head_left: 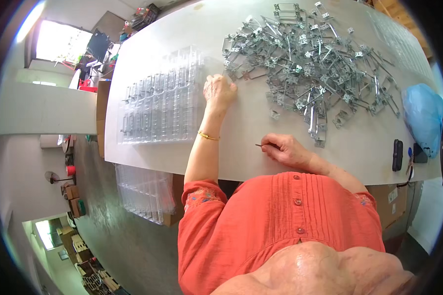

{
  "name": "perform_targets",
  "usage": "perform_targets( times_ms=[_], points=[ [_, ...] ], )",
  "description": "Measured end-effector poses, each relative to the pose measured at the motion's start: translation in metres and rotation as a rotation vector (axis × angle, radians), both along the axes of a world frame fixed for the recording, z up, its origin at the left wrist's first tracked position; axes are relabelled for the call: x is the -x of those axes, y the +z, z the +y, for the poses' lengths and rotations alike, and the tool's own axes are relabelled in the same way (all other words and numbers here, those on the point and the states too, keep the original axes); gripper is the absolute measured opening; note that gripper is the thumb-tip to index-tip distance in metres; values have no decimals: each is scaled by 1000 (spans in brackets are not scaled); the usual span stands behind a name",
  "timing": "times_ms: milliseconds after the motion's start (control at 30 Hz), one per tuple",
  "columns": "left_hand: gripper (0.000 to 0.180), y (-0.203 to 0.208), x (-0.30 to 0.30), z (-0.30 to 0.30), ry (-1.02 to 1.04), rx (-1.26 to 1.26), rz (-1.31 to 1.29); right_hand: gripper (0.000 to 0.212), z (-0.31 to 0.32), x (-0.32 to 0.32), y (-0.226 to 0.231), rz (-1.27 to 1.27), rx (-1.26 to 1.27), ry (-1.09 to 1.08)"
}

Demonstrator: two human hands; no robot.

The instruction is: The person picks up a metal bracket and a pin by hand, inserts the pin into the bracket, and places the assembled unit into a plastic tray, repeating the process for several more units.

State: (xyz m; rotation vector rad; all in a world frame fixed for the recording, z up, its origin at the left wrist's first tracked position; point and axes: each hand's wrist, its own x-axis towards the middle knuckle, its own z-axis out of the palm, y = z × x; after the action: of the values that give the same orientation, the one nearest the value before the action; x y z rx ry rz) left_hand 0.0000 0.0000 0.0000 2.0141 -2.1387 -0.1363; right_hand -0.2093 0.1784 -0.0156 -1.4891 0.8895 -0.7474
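Observation:
A large heap of small silvery metal brackets (pixel 305 64) is spread over the far middle and right of the table. My left hand (pixel 220 92), its fingers curled closed, rests between the heap's left edge and a clear plastic tray (pixel 157 98); whatever it grips is hidden. That tray has rows of slots, many with metal pieces in them. Closer to me, my right hand (pixel 286 149) lies near the table's front edge in a pinch. A short thin dark rod (pixel 258 145) sticks out from its fingertips, pointing left.
Stacked clear trays (pixel 145 191) stand below the table's left front edge. At the right lie a blue plastic bag (pixel 423 115), a black case (pixel 397 155) and scissors (pixel 410 162). Another clear plastic sheet (pixel 401 44) is at the far right. The pale table (pixel 241 162) ends just before my body.

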Motion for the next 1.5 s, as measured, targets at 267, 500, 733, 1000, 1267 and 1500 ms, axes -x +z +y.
perform_targets(
  times_ms=[267, 500, 733, 1000, 1267, 1500],
  points=[
    [37, 17, -2, 24, 36, -51, -26, 9, 1, 0, 1, 1, 30, 8],
    [37, 32, -12, 52, 41, -88, 10, 9, 0, 1, -5, 5, 131, -20],
    [39, 41, -19, 70, -51, -355, 679, 6, 3, 2, -2, -55, 46, -46],
    [37, 36, -8, 83, -317, -816, 1294, 8, -14, 17, 29, -152, 374, -552],
    [47, 22, 7, 84, -504, -1111, 1455, 9, -26, 29, 26, -239, 272, -495],
    [50, 4, 6, 86, -510, -1172, 1612, 10, -28, 21, 28, -298, 212, -485]
  ],
)
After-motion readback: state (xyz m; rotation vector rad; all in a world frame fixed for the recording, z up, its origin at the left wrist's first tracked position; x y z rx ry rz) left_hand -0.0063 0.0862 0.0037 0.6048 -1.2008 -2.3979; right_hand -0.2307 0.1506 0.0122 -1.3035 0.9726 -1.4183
